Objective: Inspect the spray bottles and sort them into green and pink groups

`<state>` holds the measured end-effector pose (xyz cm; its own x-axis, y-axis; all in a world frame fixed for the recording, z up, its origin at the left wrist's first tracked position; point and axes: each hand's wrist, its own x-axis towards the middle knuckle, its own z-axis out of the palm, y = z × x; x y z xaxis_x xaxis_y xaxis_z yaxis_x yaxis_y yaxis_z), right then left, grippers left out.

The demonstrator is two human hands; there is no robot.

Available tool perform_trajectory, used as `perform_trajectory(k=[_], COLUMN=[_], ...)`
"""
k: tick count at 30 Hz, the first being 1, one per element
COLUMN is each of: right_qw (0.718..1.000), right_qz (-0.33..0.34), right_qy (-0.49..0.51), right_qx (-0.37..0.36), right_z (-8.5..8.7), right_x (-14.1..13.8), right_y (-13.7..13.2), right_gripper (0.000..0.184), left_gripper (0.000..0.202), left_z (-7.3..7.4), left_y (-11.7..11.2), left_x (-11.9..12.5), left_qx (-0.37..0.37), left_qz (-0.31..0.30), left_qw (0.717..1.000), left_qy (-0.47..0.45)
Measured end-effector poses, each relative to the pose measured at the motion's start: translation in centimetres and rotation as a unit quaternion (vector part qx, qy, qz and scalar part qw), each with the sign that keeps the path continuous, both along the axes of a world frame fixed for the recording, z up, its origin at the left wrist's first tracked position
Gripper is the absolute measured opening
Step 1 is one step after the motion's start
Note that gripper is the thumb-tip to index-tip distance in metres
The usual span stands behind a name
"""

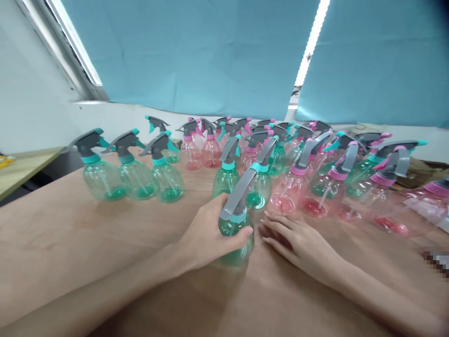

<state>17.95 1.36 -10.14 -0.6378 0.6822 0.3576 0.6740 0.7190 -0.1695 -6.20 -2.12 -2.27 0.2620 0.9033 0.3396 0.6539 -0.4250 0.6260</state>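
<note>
My left hand is wrapped round a green see-through spray bottle with a grey trigger head, standing on the brown table. My right hand lies just right of it, palm down, fingers stretched out flat toward the bottle's base, holding nothing. Right behind both hands stand more green bottles and pink bottles.
Three green spray bottles stand in a row at the left. Several pink and green bottles crowd the back and right of the table. A blue blind hangs behind. A lower side table sits at the far left.
</note>
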Motion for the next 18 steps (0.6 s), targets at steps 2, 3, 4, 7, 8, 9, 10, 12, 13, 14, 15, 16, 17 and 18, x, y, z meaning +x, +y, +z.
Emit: perform_trajectory(k=[2,3,4,7,8,9,10,12,13,14,15,16,17,18], right_qw=[1.0,1.0,1.0,0.998,0.998,0.997,0.996,0.993,0.991,0.989,0.987,0.986,0.985,0.984], right_qz=[-0.003,-0.006,-0.012,-0.035,-0.042,-0.05,-0.063,-0.097,-0.115,-0.13,-0.142,-0.151,-0.157,-0.161], right_qy=[0.004,0.007,0.013,0.035,0.044,0.052,0.059,0.065,0.064,0.063,0.061,0.061,0.064,0.068], right_qx=[-0.005,-0.004,0.001,0.026,0.032,0.035,0.036,0.034,0.033,0.032,0.033,0.034,0.036,0.036], right_z=[1.1,1.6,2.2,3.8,4.3,4.6,5.0,5.4,5.5,5.6,5.7,5.7,5.8,5.8], right_x=[-0.7,-1.1,-1.7,-3.6,-4.3,-5.1,-5.9,-7.3,-7.9,-8.5,-8.9,-9.3,-9.5,-9.7], right_y=[0.1,0.2,0.3,0.8,1.0,1.2,1.4,1.9,2.1,2.3,2.6,2.8,3.0,3.3], right_gripper=[0.031,0.031,0.032,0.034,0.034,0.034,0.035,0.037,0.039,0.041,0.044,0.047,0.051,0.054], left_gripper=[0.025,0.023,0.022,0.024,0.026,0.027,0.029,0.034,0.037,0.04,0.041,0.042,0.042,0.042], left_z=[-0.1,-0.1,0.0,0.5,0.6,0.7,0.8,0.9,0.9,1.0,1.0,1.1,1.1,1.1], left_y=[-0.3,-0.4,-0.5,-0.2,0.0,0.2,0.6,1.3,1.7,2.1,2.4,2.7,3.0,3.2], left_x=[-0.8,-1.3,-1.9,-4.0,-4.8,-5.7,-6.4,-7.8,-8.4,-8.8,-9.1,-9.3,-9.3,-9.3], left_qx=[-0.002,0.005,0.015,0.038,0.037,0.038,0.037,0.028,0.014,0.004,-0.005,-0.008,-0.008,-0.006], left_qz=[0.007,0.01,0.016,0.045,0.059,0.077,0.095,0.131,0.144,0.154,0.158,0.159,0.155,0.15], left_qw=[1.0,1.0,1.0,0.998,0.997,0.996,0.994,0.99,0.989,0.987,0.987,0.987,0.987,0.988], left_qy=[0.006,0.009,0.011,0.022,0.027,0.029,0.032,0.033,0.035,0.036,0.035,0.033,0.031,0.029])
